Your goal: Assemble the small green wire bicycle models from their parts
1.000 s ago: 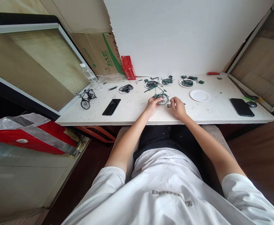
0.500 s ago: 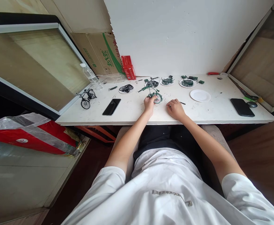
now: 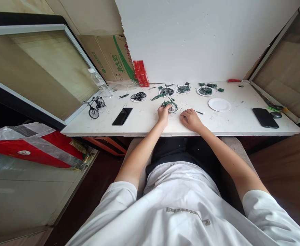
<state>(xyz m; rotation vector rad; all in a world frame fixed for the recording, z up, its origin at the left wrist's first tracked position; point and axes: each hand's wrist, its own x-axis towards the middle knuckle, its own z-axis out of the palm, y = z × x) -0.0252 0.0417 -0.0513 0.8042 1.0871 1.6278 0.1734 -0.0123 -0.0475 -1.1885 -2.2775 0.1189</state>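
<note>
A green model bicycle (image 3: 173,108) with a spoked wheel is held in my left hand (image 3: 163,113), whose fingers are closed round part of it. To its right, my right hand (image 3: 191,119) rests on the table with bent fingers round the near end of a thin dark tool (image 3: 199,112), whose other end sticks out beyond the knuckles. Small loose bits lie on the white table between and beyond the hands. A finished-looking black model bicycle (image 3: 96,106) stands at the table's left.
Plates of dark and green parts (image 3: 205,91) line the back of the table (image 3: 145,124). A bare white plate (image 3: 219,105) lies right of centre. Phones (image 3: 122,116) flank the work area. A plastic bottle (image 3: 98,82) leans at back left, near a red box (image 3: 140,73).
My right hand has shifted slightly to the left across the table. My left hand and the green bicycle have hardly moved.
</note>
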